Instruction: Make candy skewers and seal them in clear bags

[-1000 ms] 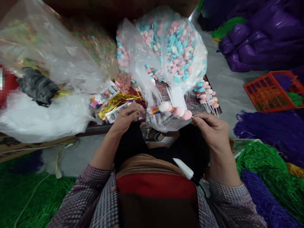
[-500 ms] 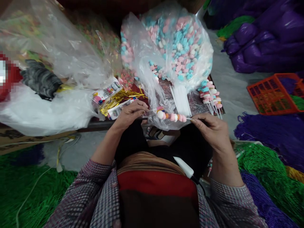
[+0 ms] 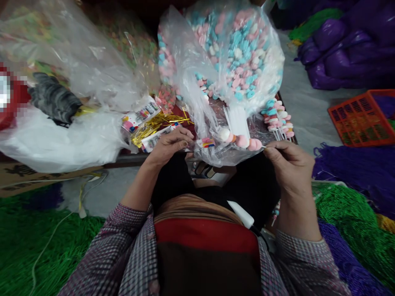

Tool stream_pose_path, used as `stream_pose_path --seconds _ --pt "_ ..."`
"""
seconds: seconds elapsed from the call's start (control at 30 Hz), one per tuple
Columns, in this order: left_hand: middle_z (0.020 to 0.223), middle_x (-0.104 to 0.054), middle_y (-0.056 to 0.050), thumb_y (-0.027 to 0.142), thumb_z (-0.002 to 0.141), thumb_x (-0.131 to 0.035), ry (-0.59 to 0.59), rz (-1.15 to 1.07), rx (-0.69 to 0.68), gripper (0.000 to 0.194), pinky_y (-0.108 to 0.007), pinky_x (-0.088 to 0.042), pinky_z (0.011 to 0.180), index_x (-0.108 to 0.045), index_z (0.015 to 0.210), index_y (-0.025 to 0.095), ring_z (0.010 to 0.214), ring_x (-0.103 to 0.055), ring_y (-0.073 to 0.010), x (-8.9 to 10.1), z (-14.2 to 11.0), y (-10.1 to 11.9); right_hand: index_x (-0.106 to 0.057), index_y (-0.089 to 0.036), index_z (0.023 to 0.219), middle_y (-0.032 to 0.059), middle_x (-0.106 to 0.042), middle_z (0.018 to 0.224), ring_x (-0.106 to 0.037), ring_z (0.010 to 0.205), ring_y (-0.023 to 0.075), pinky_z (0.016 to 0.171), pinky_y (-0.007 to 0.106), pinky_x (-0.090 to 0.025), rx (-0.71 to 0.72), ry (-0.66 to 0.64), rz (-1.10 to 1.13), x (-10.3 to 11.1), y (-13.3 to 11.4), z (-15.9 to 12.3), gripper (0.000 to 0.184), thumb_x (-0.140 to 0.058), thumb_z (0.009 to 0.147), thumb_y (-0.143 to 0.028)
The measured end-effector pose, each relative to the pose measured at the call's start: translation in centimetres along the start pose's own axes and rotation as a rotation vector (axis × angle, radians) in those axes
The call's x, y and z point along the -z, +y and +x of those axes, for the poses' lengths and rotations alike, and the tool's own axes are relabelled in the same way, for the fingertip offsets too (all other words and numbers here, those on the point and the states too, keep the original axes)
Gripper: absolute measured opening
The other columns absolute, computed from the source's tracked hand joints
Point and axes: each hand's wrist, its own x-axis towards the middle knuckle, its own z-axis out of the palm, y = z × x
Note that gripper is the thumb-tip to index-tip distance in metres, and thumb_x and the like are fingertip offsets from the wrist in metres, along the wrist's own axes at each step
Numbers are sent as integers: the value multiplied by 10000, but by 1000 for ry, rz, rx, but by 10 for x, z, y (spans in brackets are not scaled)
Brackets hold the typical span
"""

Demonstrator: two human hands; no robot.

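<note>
My right hand (image 3: 290,162) pinches the bare end of a white stick threaded with pink, white and orange candies, a candy skewer (image 3: 242,141). It is held level above the front of the table. My left hand (image 3: 174,144) is closed, thumb against fingers, on the edge of a clear plastic wrapper (image 3: 207,142) with a small colourful print. The skewer's white tip candy lies just right of that print; whether it touches the wrapper I cannot tell. Behind the skewer lies a bundle of white sticks (image 3: 237,123). Gold twist ties (image 3: 151,126) and printed wrappers (image 3: 159,137) lie by my left hand.
A big clear bag of pink, blue and white candies (image 3: 240,53) stands at the back. Several candy skewers (image 3: 277,117) lie at the table's right. More bags (image 3: 92,70) crowd the left. A white-bodied tool (image 3: 240,213) rests by my lap. An orange crate (image 3: 361,119) stands right.
My right hand has moved right with the candy skewer, drawing its tip away from the wrapper's print. My left hand stays almost in place.
</note>
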Motion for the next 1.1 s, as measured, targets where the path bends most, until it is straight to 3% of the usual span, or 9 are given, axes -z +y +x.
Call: stream_pose_path --seconds 0.1,0.3,0.47,0.6,0.7,0.8,0.93,1.1 --pt "1016 -723 -63 535 784 -824 7 -72 30 237 -359 -544 876 -840 848 307 985 -657 -191 -2 -1 1 -756 -290 839 51 -737 834 -682 778 236 765 410 -541 45 -45 -11 -5 -5 1 100 -745 888 -377" --pt "1002 -715 -60 416 784 -858 33 -161 22 154 -303 -529 867 -847 850 277 981 -645 -167 -4 1 -2 -756 -265 856 -12 -707 789 -643 729 154 729 320 -501 113 -158 42 -6 -5 0 50 -752 885 -305" --pt "1015 -718 -55 389 815 -834 -2 -106 -17 121 -312 -517 888 -847 874 284 986 -644 -168 -2 2 -5 -776 -272 854 -15 -723 780 -649 721 144 698 294 -504 -15 -313 140 1 -1 -2 55 -771 869 -325" --pt "1025 -720 -59 404 804 -838 -9 -81 -16 133 -330 -527 893 -844 858 282 1009 -642 -187 -1 3 -3 -775 -254 844 -33 -663 693 -580 627 111 624 266 -475 -122 -207 235 0 7 -2 109 -784 862 -362" --pt "1011 -723 -56 392 795 -846 2 -92 -10 124 -323 -533 879 -841 850 280 993 -645 -182 -5 3 -3 -783 -251 885 -37 -668 707 -563 605 97 600 251 -478 -125 -77 313 -15 3 -2 150 -813 837 -390" --pt "988 -726 -49 382 782 -857 39 -110 17 126 -303 -534 851 -837 836 270 967 -656 -170 -13 3 -6 -799 -253 974 -9 -751 820 -655 683 132 672 290 -564 -114 -66 330 -44 -13 -1 243 -820 819 -439" --pt "935 -729 -17 425 768 -865 79 -138 77 190 -278 -529 816 -825 847 257 899 -667 -144 -22 1 -13 -816 -242 983 18 -817 951 -752 865 184 854 366 -621 -119 -155 316 -81 -36 0 257 -806 830 -449" --pt "907 -732 -23 521 799 -816 142 7 23 323 -342 -544 839 -786 913 221 854 -654 -166 -28 1 -13 -819 -237 1025 31 -829 1017 -772 917 199 866 365 -627 -53 -372 289 -97 -39 2 266 -753 878 -449"
